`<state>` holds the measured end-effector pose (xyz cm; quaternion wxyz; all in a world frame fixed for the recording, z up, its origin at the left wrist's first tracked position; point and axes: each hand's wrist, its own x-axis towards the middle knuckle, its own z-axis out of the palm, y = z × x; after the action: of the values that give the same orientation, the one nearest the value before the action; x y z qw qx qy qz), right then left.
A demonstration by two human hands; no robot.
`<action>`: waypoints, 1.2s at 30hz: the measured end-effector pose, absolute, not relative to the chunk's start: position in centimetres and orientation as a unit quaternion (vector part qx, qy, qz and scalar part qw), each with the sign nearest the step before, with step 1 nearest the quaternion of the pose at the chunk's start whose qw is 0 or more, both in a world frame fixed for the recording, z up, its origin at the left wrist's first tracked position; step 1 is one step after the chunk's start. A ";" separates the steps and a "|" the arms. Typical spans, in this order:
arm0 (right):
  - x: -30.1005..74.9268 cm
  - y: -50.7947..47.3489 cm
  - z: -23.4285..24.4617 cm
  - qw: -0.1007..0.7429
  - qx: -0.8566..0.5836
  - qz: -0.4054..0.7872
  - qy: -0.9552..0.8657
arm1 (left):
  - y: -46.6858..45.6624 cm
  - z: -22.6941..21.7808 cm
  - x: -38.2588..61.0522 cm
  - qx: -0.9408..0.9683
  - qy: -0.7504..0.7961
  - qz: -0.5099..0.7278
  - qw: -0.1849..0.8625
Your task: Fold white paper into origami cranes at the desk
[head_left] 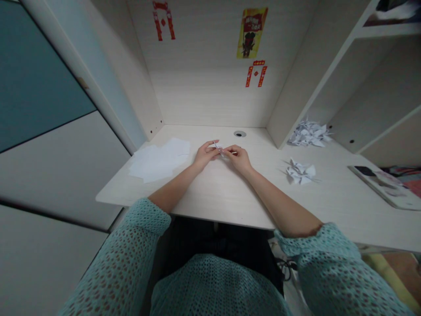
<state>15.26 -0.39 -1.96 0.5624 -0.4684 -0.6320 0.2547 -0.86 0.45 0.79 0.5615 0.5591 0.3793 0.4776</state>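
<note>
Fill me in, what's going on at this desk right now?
A person seated at the desk pinches a small white paper between the left hand and right hand. To the left lie flat white sheets. One folded paper figure sits to the right, and a pile of folded figures lies in the shelf nook behind it.

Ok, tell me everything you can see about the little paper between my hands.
The folded paper is small and white, creased into a narrow shape with one pointed tip angled up. The left hand and right hand pinch it from either side at the pale wooden desk, near its back edge. Its folds are too small to make out.
</note>
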 end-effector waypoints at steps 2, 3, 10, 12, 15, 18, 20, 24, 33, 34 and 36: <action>15.3 -0.5 -1.8 0.559 -0.472 0.243 -0.637 | 0.4 0.9 -0.9 0.555 0.376 0.475 0.570; 15.3 -0.6 -1.7 0.558 -0.473 0.234 -0.641 | 0.3 0.9 -0.9 0.553 0.373 0.474 0.574; 15.7 -2.3 0.2 0.521 -0.486 0.039 -0.701 | 0.7 1.1 -1.2 0.568 0.369 0.451 0.581; 15.8 -2.6 0.5 0.511 -0.480 0.008 -0.713 | 0.9 1.1 -1.3 0.575 0.362 0.440 0.587; 15.9 -2.7 0.7 0.506 -0.460 -0.004 -0.730 | 1.1 1.2 -1.5 0.577 0.351 0.427 0.601; 15.8 -2.7 0.4 0.510 -0.442 0.002 -0.738 | 1.2 1.2 -1.8 0.574 0.351 0.425 0.605; 15.7 -2.7 0.3 0.515 -0.435 0.005 -0.738 | 1.2 1.3 -1.9 0.574 0.352 0.424 0.605; 15.6 -2.8 0.3 0.513 -0.439 0.008 -0.737 | 0.8 1.5 -1.8 0.588 0.339 0.409 0.610; 15.8 -3.1 0.7 0.456 -0.459 -0.113 -0.754 | 0.2 1.2 -1.2 0.589 0.331 0.393 0.624; 15.8 -3.0 0.6 0.455 -0.460 -0.116 -0.754 | 0.2 1.3 -1.2 0.589 0.331 0.393 0.624; 15.9 -2.8 0.3 0.456 -0.465 -0.115 -0.750 | 0.2 1.3 -1.2 0.590 0.332 0.392 0.623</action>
<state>15.92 -2.82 0.32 0.4559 -0.4648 -0.7502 -0.1155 -1.25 0.22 1.32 0.6229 0.5900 0.3317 0.3923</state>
